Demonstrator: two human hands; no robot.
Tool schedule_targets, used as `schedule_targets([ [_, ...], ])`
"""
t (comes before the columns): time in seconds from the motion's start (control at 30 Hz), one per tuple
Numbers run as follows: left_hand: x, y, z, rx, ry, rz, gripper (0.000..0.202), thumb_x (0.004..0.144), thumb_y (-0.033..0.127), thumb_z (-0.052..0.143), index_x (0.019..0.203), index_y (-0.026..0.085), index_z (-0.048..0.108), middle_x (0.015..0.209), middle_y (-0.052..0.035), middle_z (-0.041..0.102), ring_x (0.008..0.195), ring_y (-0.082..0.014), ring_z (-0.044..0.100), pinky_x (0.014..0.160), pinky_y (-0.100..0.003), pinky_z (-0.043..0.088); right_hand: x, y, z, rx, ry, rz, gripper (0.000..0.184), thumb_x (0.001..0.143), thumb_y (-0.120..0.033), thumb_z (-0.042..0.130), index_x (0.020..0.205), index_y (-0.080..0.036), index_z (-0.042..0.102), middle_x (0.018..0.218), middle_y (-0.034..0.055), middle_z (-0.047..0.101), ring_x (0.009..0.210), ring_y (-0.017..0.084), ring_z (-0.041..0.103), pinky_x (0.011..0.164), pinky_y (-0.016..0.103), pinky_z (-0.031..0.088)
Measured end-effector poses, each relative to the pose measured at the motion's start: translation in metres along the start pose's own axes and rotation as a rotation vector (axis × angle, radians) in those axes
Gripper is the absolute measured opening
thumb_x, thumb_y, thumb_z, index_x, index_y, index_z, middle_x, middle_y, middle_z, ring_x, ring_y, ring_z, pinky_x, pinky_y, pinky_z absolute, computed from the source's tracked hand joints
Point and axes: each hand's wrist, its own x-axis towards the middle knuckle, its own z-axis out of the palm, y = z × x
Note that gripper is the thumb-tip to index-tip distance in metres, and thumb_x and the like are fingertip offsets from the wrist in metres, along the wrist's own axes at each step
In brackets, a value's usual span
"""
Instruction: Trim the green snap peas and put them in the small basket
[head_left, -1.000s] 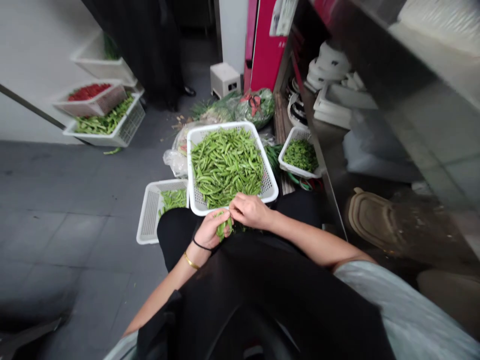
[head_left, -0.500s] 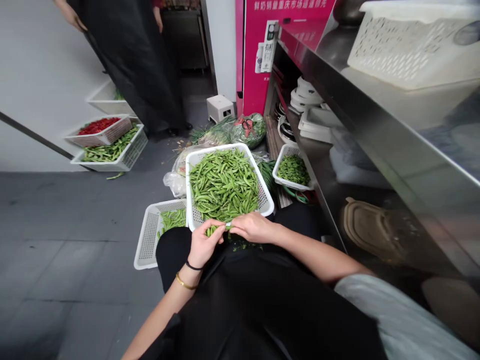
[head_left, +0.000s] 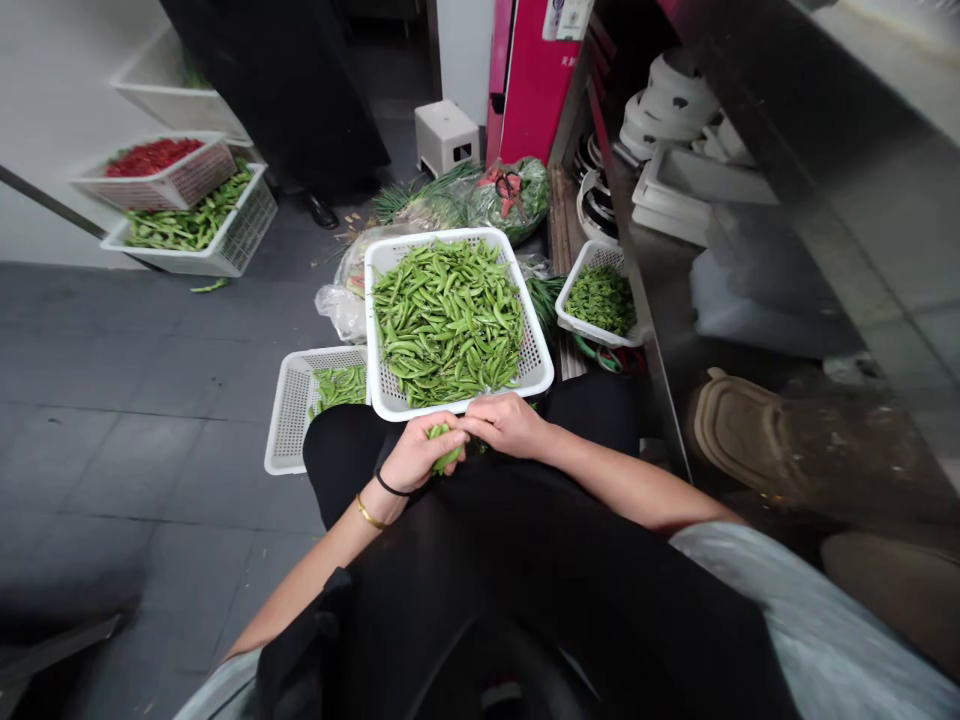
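My left hand (head_left: 412,456) is closed around several green pea pods (head_left: 445,452) in front of my lap. My right hand (head_left: 510,424) is pinched shut, its fingertips meeting those of the left; whatever sits between them is hidden. Just beyond both hands, a white perforated basket (head_left: 537,362) carries a big heap of pea pods (head_left: 450,322). Lower and to its left, a second white basket (head_left: 289,425) on the floor has a smaller pile of pods (head_left: 340,388) at its right side.
Stacked baskets with red chillies (head_left: 154,158) and green pods (head_left: 180,222) stand by the wall, near a person in dark clothing (head_left: 277,90). Beyond the pea basket are bagged greens (head_left: 517,200) and a white stool (head_left: 447,138). A steel shelf (head_left: 660,370) runs along my right, beside a basket of leafy greens (head_left: 600,300).
My view has tipped downward. The pod that stretched between my fingertips no longer shows there, and my hands have come closer together. Pods remain in the left hand.
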Motion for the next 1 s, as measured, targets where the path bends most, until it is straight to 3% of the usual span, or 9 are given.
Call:
schedule_targets([
  [0.07,0.006,-0.002,0.004,-0.159,0.089,0.061,0.029,0.072,0.037,0.072,0.071,0.014,0.054,0.053,0.0015,0.058,0.036,-0.0075,0.046,0.035,-0.019,0.036,0.003,0.002,0.006,-0.195,0.123,0.039,0.040,0.095,-0.033,0.039,0.065,-0.015,0.057,0.063,0.0030,0.057,0.062,0.011,0.049,0.059,0.023,0.033],
  [0.17,0.012,-0.002,-0.002,-0.313,0.232,0.081,0.027,0.071,0.034,0.071,0.072,0.014,0.053,0.056,0.0013,0.059,0.038,-0.0079,0.048,0.036,-0.020,0.038,-0.001,0.009,0.000,-0.258,0.091,0.078,0.040,0.096,-0.033,0.037,0.069,-0.014,0.060,0.066,0.0044,0.059,0.063,0.012,0.051,0.060,0.023,0.034],
  [0.3,0.014,0.001,-0.032,-0.456,0.418,0.078,0.020,0.070,0.028,0.068,0.069,0.015,0.053,0.057,-0.0004,0.061,0.044,-0.0095,0.053,0.038,-0.019,0.040,-0.011,0.021,-0.040,-0.156,-0.288,0.144,0.026,0.089,-0.037,0.054,0.081,-0.016,0.066,0.072,0.0025,0.063,0.064,0.011,0.055,0.061,0.021,0.036],
  [0.37,0.014,0.002,-0.044,-0.501,0.395,0.069,0.016,0.069,0.025,0.066,0.070,0.015,0.054,0.060,-0.0023,0.064,0.048,-0.0116,0.057,0.038,-0.019,0.041,-0.007,0.028,-0.059,-0.158,-0.476,0.213,0.033,0.077,-0.042,0.067,0.100,-0.019,0.067,0.079,0.0013,0.066,0.065,0.011,0.058,0.059,0.020,0.036],
  [0.43,0.014,0.003,-0.050,-0.507,0.332,0.067,0.017,0.066,0.021,0.066,0.080,0.015,0.059,0.066,-0.0044,0.067,0.054,-0.0143,0.061,0.039,-0.019,0.041,0.006,0.036,-0.063,-0.223,-0.518,0.283,0.042,0.076,-0.044,0.068,0.111,-0.021,0.063,0.085,0.0018,0.068,0.069,0.013,0.061,0.061,0.020,0.038],
  [0.53,0.014,0.003,-0.050,-0.499,0.238,0.064,0.030,0.064,0.016,0.068,0.093,0.016,0.062,0.073,-0.0054,0.069,0.060,-0.0157,0.063,0.040,-0.019,0.043,0.041,0.053,-0.038,-0.473,-0.468,0.347,0.026,0.089,-0.033,0.051,0.107,-0.019,0.064,0.099,0.0073,0.070,0.086,0.018,0.064,0.069,0.024,0.042],
  [0.7,0.010,0.008,-0.043,-0.484,0.111,0.050,0.019,0.067,0.022,0.074,0.073,0.015,0.058,0.058,0.0013,0.057,0.046,-0.0089,0.050,0.037,-0.017,0.038,0.087,0.085,0.023,-0.513,-0.617,0.300,0.021,0.075,-0.009,0.056,0.093,-0.010,0.065,0.094,0.0153,0.071,0.087,0.024,0.066,0.069,0.028,0.045],
  [0.83,0.005,0.010,-0.041,-0.403,0.125,-0.040,0.020,0.071,0.025,0.073,0.072,0.014,0.057,0.055,0.0023,0.053,0.042,-0.0072,0.046,0.034,-0.016,0.034,0.090,0.098,0.013,-0.449,-0.545,0.292,0.010,0.072,-0.010,0.059,0.082,-0.011,0.062,0.088,0.0153,0.071,0.084,0.023,0.067,0.069,0.029,0.046],
  [1.0,0.010,0.006,-0.029,-0.269,0.164,-0.131,0.029,0.070,0.031,0.075,0.087,0.010,0.065,0.055,0.0013,0.056,0.041,-0.0076,0.049,0.034,-0.017,0.036,0.060,0.080,-0.015,-0.192,-0.225,0.385,0.015,0.089,-0.026,0.041,0.092,-0.014,0.050,0.081,0.0076,0.068,0.070,0.014,0.066,0.061,0.024,0.049],
])
